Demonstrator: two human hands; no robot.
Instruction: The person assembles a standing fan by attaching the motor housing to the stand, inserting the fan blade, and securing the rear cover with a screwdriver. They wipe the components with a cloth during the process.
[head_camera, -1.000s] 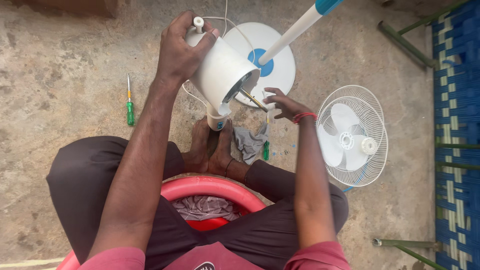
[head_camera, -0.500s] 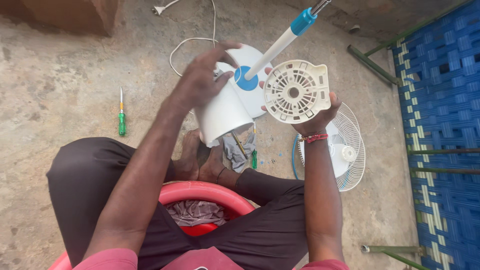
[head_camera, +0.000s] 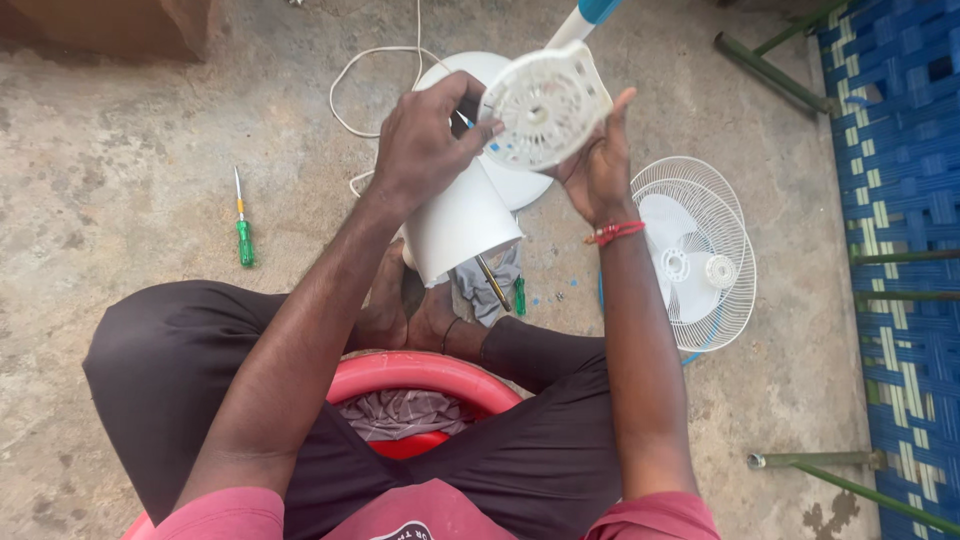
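White vented cover (head_camera: 545, 105), two hands, one screwdriver (head_camera: 243, 232).

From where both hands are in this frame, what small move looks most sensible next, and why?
Probably bring the round vented white cover down onto the open end of the white motor housing. The right hand holds the cover facing up, the left hand grips the housing top and touches the cover's edge, so the parts are close but not visibly seated.
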